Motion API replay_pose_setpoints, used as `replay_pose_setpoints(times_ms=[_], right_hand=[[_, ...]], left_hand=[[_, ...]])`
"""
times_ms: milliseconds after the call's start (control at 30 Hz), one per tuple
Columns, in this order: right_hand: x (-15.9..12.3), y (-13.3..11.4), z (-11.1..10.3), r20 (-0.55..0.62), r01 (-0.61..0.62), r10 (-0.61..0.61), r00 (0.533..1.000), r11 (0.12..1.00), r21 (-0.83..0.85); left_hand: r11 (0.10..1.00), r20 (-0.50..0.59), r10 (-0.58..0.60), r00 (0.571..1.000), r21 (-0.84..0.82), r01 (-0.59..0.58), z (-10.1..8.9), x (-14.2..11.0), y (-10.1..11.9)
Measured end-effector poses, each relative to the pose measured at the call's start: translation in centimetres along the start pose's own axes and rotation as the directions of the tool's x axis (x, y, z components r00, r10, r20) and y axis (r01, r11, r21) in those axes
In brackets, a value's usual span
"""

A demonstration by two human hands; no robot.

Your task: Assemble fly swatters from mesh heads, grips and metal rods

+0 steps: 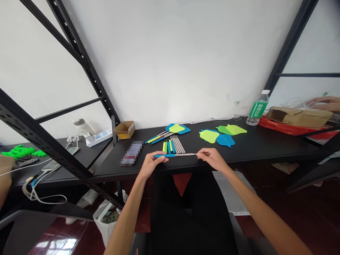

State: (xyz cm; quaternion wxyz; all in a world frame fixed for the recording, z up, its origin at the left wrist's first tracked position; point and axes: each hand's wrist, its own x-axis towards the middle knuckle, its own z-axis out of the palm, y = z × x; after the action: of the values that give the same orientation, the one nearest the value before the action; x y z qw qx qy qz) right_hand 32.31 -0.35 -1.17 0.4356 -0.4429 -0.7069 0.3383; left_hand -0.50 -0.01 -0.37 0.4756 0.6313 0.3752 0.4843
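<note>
while a co-worker's hand (pixel 4 177) rests at the far left edge, a heap of bright green plastic parts (pixel 21 152) and a white power strip (pixel 98 138) sit on a side counter (pixel 85 152), with white cables (pixel 39 193) hanging below it. on the main counter (pixel 252 148), an open cardboard tray (pixel 124 129) stands at the back left, and a pixelated object (pixel 131 153) lies in front of it, too blurred to identify.

the person's left hand (pixel 156 163) has a closed grip around the blue sleeve (pixel 171 155) of a slim metal swatter handle (pixel 184 154), and the right hand (pixel 208 158) has a tight pinch on its metal end. the handle's long axis runs side to side, just above the counter's front edge, with the sleeve end on the left and the bare metal end on the right.

behind it lie a row of loose rods and coloured sleeves (pixel 172 144), then blue and yellow-green swatter heads (pixel 217 136). further right stand a water bottle (pixel 257 108) and a brown paper parcel (pixel 299 117) on red plastic (pixel 281 127), with a co-worker's hand (pixel 320 103) just behind.
</note>
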Motion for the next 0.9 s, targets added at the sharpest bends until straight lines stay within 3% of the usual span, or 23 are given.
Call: replay_pose_setpoints(times_ms=[500,900], right_hand=[[-0.21,-0.54,0.18,0.012,-0.004,0.004,1.0,0.999,-0.053],[-0.09,-0.39,0.29,-0.004,0.028,-0.028,1.0,0.999,0.044]], left_hand=[[1.0,0.017,-0.004,1.0,0.027,0.003,0.2,-0.08,0.31],[1.0,-0.005,-0.011,1.0,-0.009,0.011,0.15,-0.05,0.09]])
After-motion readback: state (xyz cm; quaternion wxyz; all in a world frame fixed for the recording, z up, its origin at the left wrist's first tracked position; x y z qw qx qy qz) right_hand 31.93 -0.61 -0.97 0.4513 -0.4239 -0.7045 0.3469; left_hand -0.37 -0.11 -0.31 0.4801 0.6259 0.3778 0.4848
